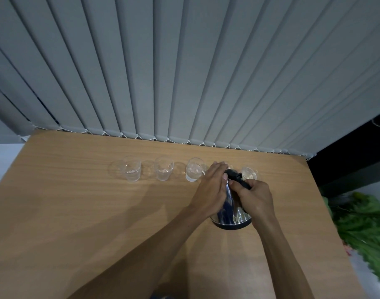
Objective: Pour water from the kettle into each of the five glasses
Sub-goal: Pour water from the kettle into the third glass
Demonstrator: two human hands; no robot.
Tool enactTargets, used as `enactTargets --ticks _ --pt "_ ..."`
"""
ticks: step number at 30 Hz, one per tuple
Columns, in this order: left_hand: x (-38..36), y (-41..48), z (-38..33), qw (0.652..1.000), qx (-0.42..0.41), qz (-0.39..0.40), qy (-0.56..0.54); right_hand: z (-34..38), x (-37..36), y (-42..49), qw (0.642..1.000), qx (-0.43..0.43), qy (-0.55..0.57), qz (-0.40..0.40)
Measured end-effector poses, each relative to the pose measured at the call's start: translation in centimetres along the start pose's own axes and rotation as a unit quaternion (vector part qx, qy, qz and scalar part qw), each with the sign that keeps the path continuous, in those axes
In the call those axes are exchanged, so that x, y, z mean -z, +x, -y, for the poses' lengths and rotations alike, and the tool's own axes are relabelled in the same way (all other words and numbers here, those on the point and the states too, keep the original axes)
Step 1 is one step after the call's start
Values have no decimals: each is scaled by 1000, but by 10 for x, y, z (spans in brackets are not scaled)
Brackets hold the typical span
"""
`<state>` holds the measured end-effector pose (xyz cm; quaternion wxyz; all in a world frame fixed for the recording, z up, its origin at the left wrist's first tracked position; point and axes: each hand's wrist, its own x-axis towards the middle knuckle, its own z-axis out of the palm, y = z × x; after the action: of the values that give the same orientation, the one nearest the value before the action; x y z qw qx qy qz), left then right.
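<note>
A steel kettle (233, 214) with a black handle is tipped forward over the row of clear glasses on the wooden table (76, 212). My right hand (255, 198) grips the black handle. My left hand (213, 186) presses on the kettle's top and side. Three glasses stand left of the kettle: the far left glass (132, 169), the second glass (163, 168) and the third glass (194, 170), which holds water. Another glass (249, 173) shows to the right of the kettle's lid. The spout and whatever lies under it are hidden behind my left hand.
Grey vertical blinds (184, 72) hang along the table's far edge. Green leafy material (366, 225) lies off the table's right side. A dark surface (346, 160) sits at the back right.
</note>
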<state>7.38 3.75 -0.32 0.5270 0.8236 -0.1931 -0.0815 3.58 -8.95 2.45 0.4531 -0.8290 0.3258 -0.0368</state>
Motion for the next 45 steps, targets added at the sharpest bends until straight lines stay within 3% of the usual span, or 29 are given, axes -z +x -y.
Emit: enactTargets --ticks 12,18,27,33,39,45 --pt "5 -4 -11 999 -9 29 18 -14 -1 -7 999 -2 51 -19" --pt "1 -16 -27 996 -56 44 51 -34 -1 -20 983 -30 178 -31" --pt "8 -27 -64 974 -175 -16 141 -36 11 -42 937 39 343 -61" --pt "21 -29 -89 960 -228 -59 149 -14 19 -49 918 71 386 -62" --pt "44 -35 -76 966 -192 -80 154 0 6 -52 922 84 378 -28" --pt "65 -41 -34 987 -107 -61 104 14 -25 -47 956 38 288 37"
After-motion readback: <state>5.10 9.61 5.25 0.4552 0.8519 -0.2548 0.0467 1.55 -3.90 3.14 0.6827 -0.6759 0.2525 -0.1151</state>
